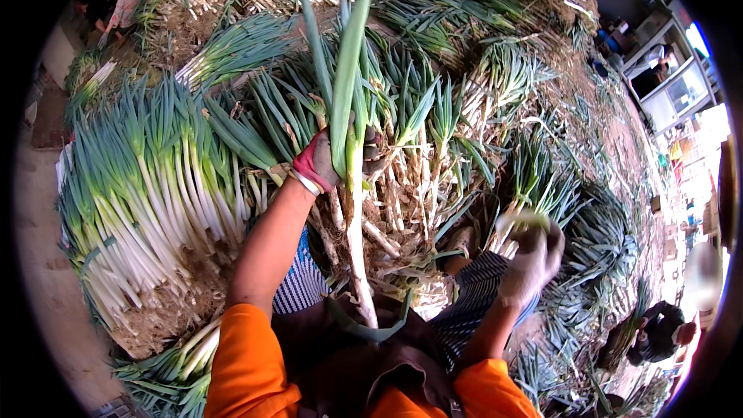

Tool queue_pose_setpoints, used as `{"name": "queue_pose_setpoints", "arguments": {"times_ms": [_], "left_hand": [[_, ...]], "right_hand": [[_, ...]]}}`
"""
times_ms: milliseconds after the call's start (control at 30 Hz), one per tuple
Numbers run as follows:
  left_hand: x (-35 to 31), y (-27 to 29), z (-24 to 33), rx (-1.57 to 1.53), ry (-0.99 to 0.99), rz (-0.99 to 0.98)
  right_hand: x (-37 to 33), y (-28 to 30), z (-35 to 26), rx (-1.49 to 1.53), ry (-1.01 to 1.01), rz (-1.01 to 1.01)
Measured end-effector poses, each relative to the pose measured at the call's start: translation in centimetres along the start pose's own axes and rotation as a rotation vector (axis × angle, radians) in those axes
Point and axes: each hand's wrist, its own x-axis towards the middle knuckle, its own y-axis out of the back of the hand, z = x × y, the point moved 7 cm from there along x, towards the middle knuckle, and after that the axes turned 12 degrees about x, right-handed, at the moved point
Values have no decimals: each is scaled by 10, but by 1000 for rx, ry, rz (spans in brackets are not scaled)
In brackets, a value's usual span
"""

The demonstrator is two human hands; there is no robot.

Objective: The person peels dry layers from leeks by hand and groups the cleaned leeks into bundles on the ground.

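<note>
My left hand (323, 159), in a red and grey glove, grips a long green onion stalk (350, 101) and holds it upright; its white stem (357, 263) hangs down toward my lap. My right hand (532, 257), in a pale glove, is blurred and closed around a strip of green leaf (520, 220) low on the right. Loose onions with soil on them (410, 201) lie between my hands. Both sleeves are orange, and a dark apron covers my lap.
A neat row of cleaned green onions (147, 193) lies at the left, roots toward me. Big heaps of unsorted onions (480, 39) fill the back and right. Another person (658, 333) crouches at the lower right. Shelving (665, 70) stands at the far right.
</note>
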Motion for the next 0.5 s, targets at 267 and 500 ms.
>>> {"name": "queue_pose_setpoints", "arguments": {"times_ms": [267, 500], "left_hand": [[16, -15, -2, 37, -150, 3], [26, 66, -13, 509, -305, 165]], "right_hand": [[-89, -158, 132, -5, -417, -1000], [-124, -196, 139, 390, -777, -727]]}}
